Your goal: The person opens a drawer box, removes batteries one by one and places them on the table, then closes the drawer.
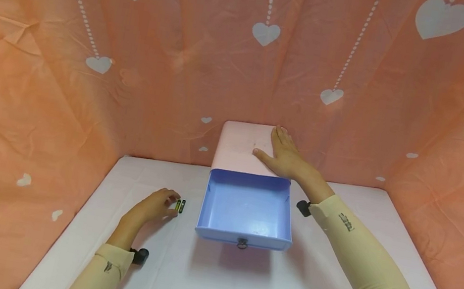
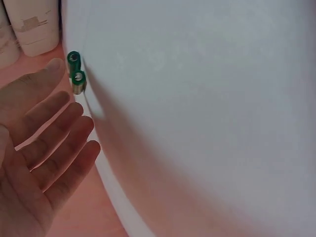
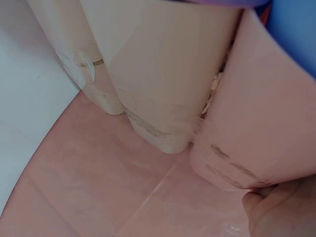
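Two small green-ended batteries (image 1: 182, 206) stand side by side on the white table, left of a drawer unit. My left hand (image 1: 159, 205) is beside them with its fingers spread and loosely bent, the thumb and fingertips close to the batteries (image 2: 78, 82). In the left wrist view the palm of the left hand (image 2: 34, 153) holds nothing. My right hand (image 1: 286, 157) lies flat on the pink top of the drawer unit (image 1: 241, 146), fingers straight towards the back. Below that top, the blue drawer (image 1: 249, 204) is pulled out, with nothing inside.
A small metal knob (image 1: 242, 243) sits on the drawer's front. Cream-coloured lower sections (image 3: 158, 74) of the unit show in the right wrist view. An orange cloth (image 1: 191, 56) with white hearts hangs behind the white table (image 1: 164, 276) and along both sides.
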A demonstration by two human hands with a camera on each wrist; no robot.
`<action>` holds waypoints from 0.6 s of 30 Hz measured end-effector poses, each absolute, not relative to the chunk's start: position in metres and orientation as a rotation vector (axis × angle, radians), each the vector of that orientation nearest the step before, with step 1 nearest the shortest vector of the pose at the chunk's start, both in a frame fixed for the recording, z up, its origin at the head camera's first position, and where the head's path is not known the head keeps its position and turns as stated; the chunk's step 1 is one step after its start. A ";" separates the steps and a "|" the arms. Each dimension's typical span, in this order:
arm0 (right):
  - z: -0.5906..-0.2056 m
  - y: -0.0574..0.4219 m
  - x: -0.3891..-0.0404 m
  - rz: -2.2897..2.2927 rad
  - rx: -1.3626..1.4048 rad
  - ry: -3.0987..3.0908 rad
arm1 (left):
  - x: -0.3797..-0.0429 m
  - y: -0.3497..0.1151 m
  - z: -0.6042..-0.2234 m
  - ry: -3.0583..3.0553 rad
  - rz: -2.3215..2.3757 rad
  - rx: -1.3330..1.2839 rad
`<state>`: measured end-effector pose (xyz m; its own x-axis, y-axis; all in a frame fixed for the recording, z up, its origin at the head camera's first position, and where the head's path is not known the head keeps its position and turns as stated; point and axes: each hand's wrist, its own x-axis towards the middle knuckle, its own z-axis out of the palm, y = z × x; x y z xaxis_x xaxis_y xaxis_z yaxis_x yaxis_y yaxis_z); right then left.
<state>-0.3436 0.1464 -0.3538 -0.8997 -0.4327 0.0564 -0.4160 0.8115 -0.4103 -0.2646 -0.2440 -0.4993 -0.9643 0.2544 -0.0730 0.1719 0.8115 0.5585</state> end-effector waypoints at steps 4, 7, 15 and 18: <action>-0.355 0.147 -0.345 -0.653 -0.688 2.949 | -0.261 -0.245 -0.496 2.860 0.851 0.342; -0.356 0.147 -0.345 -0.655 -0.688 2.949 | -0.257 -0.245 -0.490 2.860 0.863 0.344; -0.355 0.146 -0.345 -0.657 -0.685 2.946 | -0.243 -0.239 -0.474 2.903 0.877 0.360; -0.355 0.146 -0.346 -0.662 -0.687 2.949 | -0.238 -0.236 -0.468 2.925 0.870 0.373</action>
<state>-0.3459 0.1463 -0.3554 -0.9009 -0.4305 0.0542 -0.4124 0.8107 -0.4156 -0.2381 -0.2358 -0.4677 -0.9683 0.2495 0.0049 0.2117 0.8106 0.5460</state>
